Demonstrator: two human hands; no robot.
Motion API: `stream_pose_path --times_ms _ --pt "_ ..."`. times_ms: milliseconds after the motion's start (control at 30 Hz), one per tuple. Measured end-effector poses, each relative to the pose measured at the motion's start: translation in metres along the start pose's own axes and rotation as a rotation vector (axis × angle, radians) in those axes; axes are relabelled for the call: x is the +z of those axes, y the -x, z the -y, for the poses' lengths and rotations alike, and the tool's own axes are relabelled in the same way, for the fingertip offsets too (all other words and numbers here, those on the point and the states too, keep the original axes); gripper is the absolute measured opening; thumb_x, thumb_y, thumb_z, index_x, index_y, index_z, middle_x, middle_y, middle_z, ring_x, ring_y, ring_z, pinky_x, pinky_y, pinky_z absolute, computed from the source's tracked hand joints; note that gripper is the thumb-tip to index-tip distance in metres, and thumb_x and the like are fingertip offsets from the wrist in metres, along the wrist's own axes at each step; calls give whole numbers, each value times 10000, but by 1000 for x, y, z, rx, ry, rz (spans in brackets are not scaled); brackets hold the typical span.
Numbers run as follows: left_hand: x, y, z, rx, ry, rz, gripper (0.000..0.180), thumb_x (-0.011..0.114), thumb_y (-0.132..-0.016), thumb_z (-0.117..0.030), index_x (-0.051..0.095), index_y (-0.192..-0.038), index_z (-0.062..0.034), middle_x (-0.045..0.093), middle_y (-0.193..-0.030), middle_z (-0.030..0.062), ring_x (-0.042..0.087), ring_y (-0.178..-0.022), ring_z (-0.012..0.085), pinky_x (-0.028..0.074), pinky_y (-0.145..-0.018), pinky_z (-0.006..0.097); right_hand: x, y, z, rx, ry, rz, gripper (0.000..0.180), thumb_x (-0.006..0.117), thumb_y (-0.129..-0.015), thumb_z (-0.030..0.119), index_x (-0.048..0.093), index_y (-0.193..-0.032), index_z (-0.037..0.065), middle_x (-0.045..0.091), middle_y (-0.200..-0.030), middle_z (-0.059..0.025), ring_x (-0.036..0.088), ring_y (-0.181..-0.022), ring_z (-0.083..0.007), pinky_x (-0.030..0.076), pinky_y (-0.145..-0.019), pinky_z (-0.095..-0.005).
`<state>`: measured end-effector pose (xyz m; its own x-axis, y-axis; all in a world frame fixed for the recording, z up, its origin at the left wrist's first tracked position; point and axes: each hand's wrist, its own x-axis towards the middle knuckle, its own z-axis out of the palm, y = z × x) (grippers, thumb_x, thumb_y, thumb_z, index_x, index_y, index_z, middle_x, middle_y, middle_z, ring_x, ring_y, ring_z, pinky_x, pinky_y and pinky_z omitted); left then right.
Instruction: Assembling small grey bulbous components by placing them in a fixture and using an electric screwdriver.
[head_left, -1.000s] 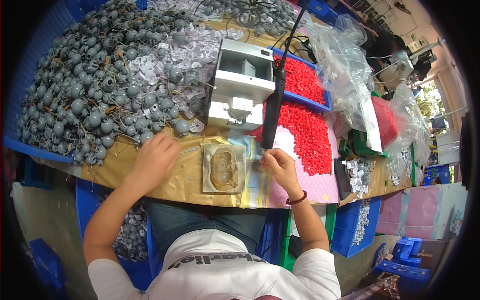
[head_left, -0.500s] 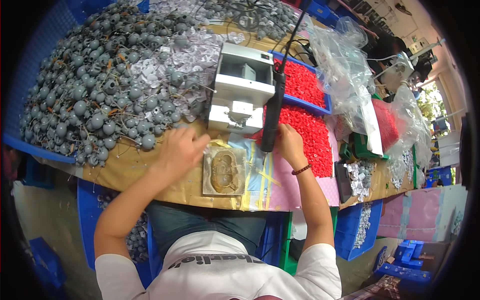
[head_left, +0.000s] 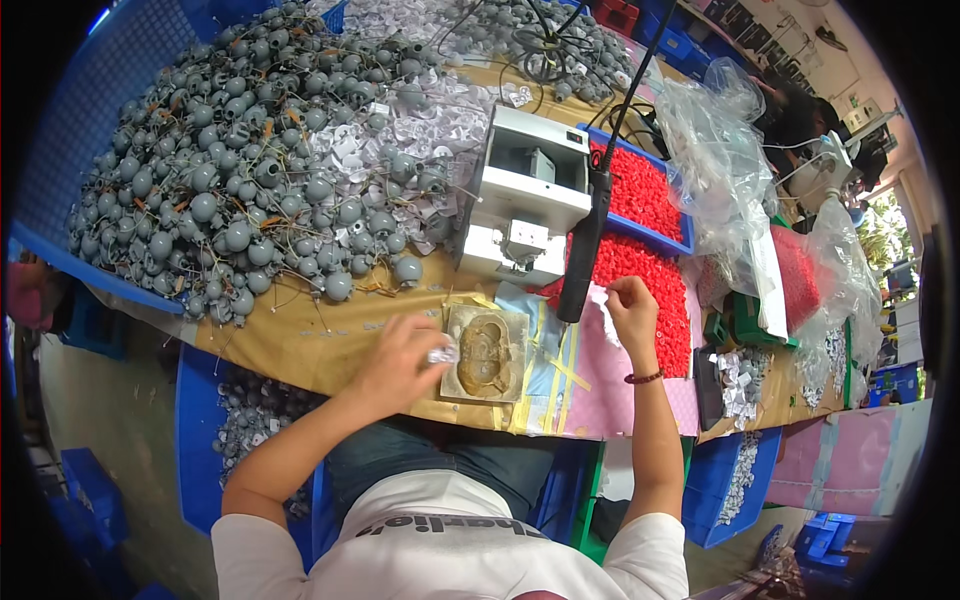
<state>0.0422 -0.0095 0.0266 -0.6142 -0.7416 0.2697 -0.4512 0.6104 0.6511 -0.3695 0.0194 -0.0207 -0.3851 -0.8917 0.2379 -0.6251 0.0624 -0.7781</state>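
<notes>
My left hand (head_left: 400,366) is closed by the near edge of the table, with a small white plastic piece (head_left: 441,354) between its fingertips. Just right of it lies a square block with a rounded, brownish hollow (head_left: 487,355); the hand is apart from the hollow. At the front of the loose red parts (head_left: 660,300), my right hand (head_left: 632,308) has its fingers pinched together. Whatever it may hold is too small to name. A black handheld tool (head_left: 587,250) on a cord hangs between the hands, touched by neither.
A white-and-grey machine (head_left: 525,195) stands behind the block. Grey ball-shaped parts with wires (head_left: 200,190) are heaped at left, beside small white pieces (head_left: 400,130). A blue tray (head_left: 655,238) of red parts and clear plastic bags (head_left: 715,150) lie at right.
My left hand has moved nearer, down beside the block, and the white piece now shows in it. My right hand has shifted slightly nearer over the red parts. The view has shifted.
</notes>
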Motion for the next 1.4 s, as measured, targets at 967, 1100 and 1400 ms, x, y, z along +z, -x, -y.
stream_pose_path --times_ms 967,1100,1400 --pt "14 -125 39 -109 49 -288 357 613 -912 -88 673 -1261 -136 501 -1445 295 462 -1338 477 364 -1141 500 83 72 119 -833 159 279 232 799 -753 77 670 -946 76 667 -967 -48 631 -916 -247 490 -785 -380" --pt "20 -140 63 -87 0 -296 305 592 -907 -40 679 -1195 -85 602 -1350 203 532 -1309 364 417 -1093 451 84 74 125 -832 229 296 229 790 -765 109 677 -962 85 646 -1019 -50 616 -986 -258 488 -821 -384" --pt "-56 -133 15 -238 731 -466 139 570 -1048 -164 653 -1080 -57 667 -969 12 591 -850 81 474 -799 244 72 73 126 -630 44 306 291 785 -815 94 680 -1083 53 653 -1069 -106 624 -945 -303 506 -808 -407"
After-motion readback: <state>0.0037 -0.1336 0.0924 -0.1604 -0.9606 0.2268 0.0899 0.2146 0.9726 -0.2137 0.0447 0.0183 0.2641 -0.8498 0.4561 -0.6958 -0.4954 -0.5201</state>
